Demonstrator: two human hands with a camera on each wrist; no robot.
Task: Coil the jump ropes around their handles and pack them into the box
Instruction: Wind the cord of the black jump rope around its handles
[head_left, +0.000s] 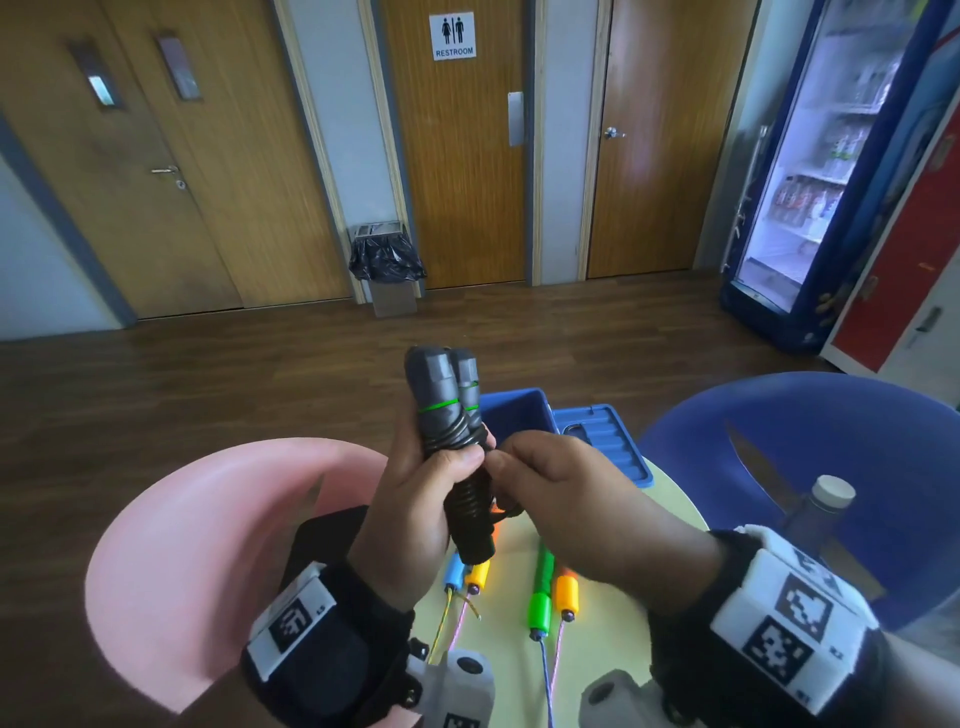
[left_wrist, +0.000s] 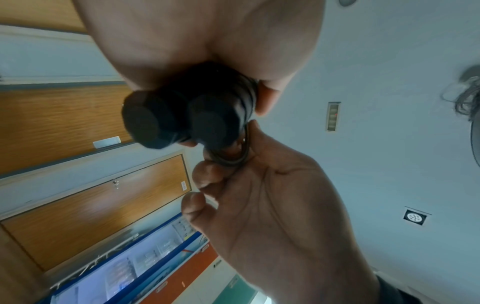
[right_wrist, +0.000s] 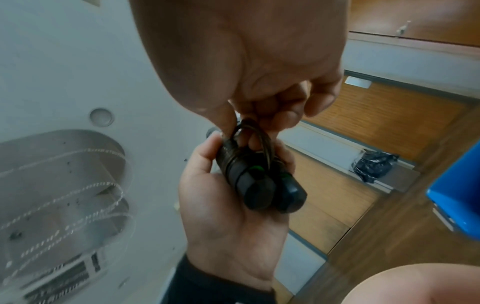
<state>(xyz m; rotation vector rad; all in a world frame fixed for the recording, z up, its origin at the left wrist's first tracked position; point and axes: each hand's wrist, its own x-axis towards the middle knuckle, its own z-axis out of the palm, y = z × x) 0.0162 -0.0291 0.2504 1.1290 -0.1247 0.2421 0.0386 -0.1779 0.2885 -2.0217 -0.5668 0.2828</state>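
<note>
Handles (head_left: 448, 410) of a black jump rope sit side by side near the centre of the head view, grey-topped, each with a thin green ring, and black cord (head_left: 470, 499) is wound in tight turns round their lower half. The left hand (head_left: 410, 499) is wrapped round this bundle at mid-length, thumb across the front, so the grey ends stick up above the fist and the black butt ends poke out below. The right hand (head_left: 561, 488) meets it from the right, fingertips pinching a small loop of the cord (right_wrist: 249, 133) just beside the handles. Behind the hands, toward the upper right, an open blue box (head_left: 514, 415) stands on a pale round table (head_left: 670, 499), its lid (head_left: 608, 441) lying flat beside it. Lower in the frame, colourful jump ropes (head_left: 545, 587) lie on the table.
</note>
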